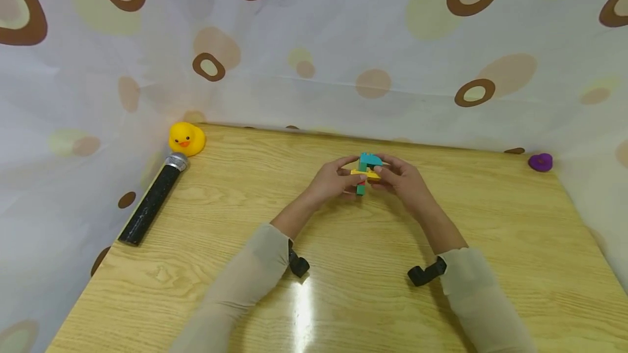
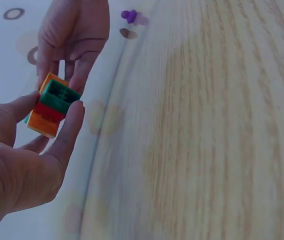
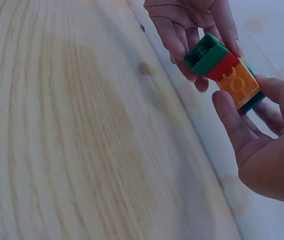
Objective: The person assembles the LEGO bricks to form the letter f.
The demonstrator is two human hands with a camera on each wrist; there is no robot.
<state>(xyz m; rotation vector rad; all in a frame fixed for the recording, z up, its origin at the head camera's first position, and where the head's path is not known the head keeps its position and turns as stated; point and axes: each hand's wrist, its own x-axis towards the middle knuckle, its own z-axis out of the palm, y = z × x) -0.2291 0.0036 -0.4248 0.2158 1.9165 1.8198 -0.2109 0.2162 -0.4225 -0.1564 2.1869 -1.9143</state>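
Observation:
Between both hands, raised over the table, is a stack of joined toy building blocks (image 1: 361,190). It has a teal curved piece (image 1: 371,159) on top, a yellow-orange block (image 3: 238,84) across the middle, a red block (image 3: 222,68) and a green block (image 3: 207,54) at the bottom, whose hollow underside shows in both wrist views. My left hand (image 1: 330,183) pinches the stack from the left with thumb and fingers. From the right, my right hand (image 1: 405,181) pinches it near the yellow-orange and teal pieces. Some fingertips are hidden behind the blocks.
A yellow rubber duck (image 1: 187,139) sits at the back left, beside the silver head of a black toy microphone (image 1: 153,200). At the back right lies a small purple toy (image 1: 541,162). Patterned cloth (image 1: 333,102) walls the wooden table (image 1: 353,298) on the back and sides.

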